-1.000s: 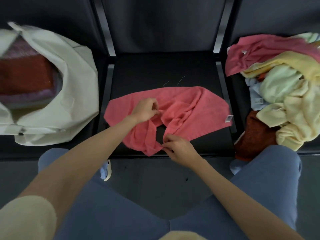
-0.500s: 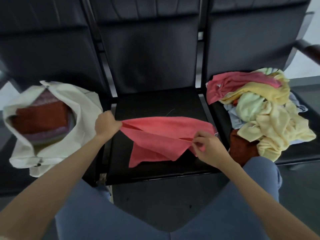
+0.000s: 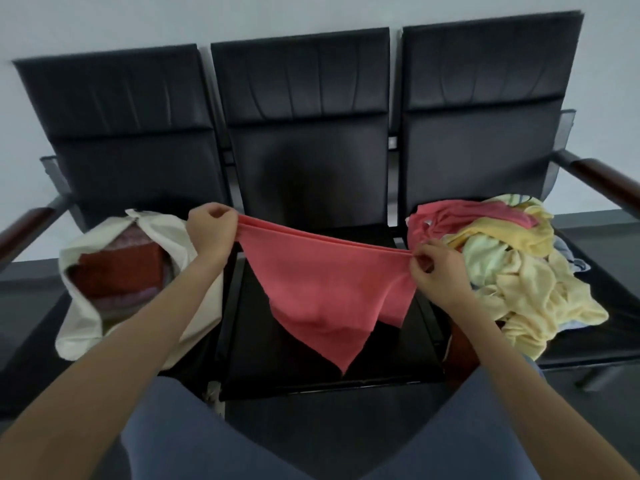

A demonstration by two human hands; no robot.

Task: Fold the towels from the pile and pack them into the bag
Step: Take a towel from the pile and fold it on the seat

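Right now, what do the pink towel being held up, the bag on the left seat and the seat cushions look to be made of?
Pink towel: soft, matte, probably microfibre or thin terry; it drapes limply between the left hand and right hand. Bag: cream woven cloth, likely canvas or cotton; matte, slumped, creased. Seat cushions: black leather or imitation, with a smooth slight sheen and stitched panels.

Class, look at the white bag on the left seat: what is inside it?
Inside the white bag lies a folded rust-red towel on a purplish one. Anything deeper is covered by them and the bag's sides.
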